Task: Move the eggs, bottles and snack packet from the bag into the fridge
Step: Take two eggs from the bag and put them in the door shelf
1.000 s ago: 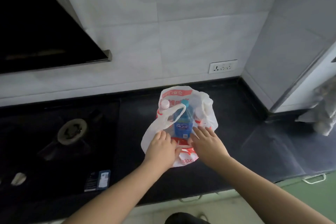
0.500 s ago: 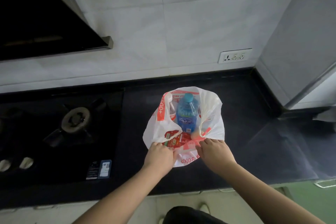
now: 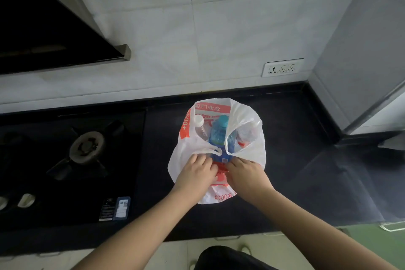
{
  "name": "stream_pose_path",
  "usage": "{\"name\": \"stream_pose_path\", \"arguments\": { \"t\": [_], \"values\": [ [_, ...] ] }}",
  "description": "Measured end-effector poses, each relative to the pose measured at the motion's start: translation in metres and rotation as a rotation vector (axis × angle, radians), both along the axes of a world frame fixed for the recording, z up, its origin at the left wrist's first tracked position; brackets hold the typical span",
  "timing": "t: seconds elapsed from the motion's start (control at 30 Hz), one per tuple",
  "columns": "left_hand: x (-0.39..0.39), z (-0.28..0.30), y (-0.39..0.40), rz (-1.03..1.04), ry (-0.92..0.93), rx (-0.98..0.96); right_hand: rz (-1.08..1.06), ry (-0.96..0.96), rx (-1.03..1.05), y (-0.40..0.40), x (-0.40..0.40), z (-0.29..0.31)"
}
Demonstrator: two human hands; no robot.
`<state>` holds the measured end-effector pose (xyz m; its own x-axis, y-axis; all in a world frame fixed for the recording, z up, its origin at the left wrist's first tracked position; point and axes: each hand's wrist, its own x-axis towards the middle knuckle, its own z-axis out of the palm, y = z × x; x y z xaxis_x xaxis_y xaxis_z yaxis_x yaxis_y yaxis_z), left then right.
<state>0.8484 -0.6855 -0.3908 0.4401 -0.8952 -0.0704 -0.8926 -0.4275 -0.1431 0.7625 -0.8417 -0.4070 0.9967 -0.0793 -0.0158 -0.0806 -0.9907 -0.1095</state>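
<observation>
I judge we're at bag-opening: left hand (image 3: 195, 171) and right hand (image 3: 247, 173), fingers curled into the white-and-red plastic bag (image 3: 247, 153) on the black table (image 3: 295, 160), grip hidden; blue-capped bottle (image 3: 219, 133) inside; next, lift items out.

The bag (image 3: 245, 155) is white with orange-red printed panels and white characters. Inside it, one bottle (image 3: 219, 133) is blue with a teal cap, another bottle (image 3: 200, 126) is clear with a white cap. The worktop (image 3: 295, 160) is black, the wall tiles (image 3: 219, 39) are pale grey-white.
</observation>
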Motion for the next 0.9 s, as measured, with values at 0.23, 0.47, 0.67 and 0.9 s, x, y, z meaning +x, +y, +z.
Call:
{"name": "stream_pose_path", "arguments": {
  "t": [0.23, 0.47, 0.67, 0.9],
  "values": [
    [0.019, 0.024, 0.026, 0.165, -0.169, -0.25, -0.129, -0.626, -0.036, -0.037, -0.011, 0.046],
    [0.05, 0.036, 0.026, 0.312, -0.152, -0.312, -0.338, -0.58, 0.097, -0.072, 0.004, 0.055],
    [0.074, 0.026, 0.023, 0.404, -0.113, -0.196, -0.458, -0.362, 0.239, -0.084, 0.017, 0.052],
    [0.088, 0.007, 0.021, 0.421, -0.119, -0.037, -0.495, -0.182, 0.249, -0.096, 0.03, 0.046]
  ]
}}
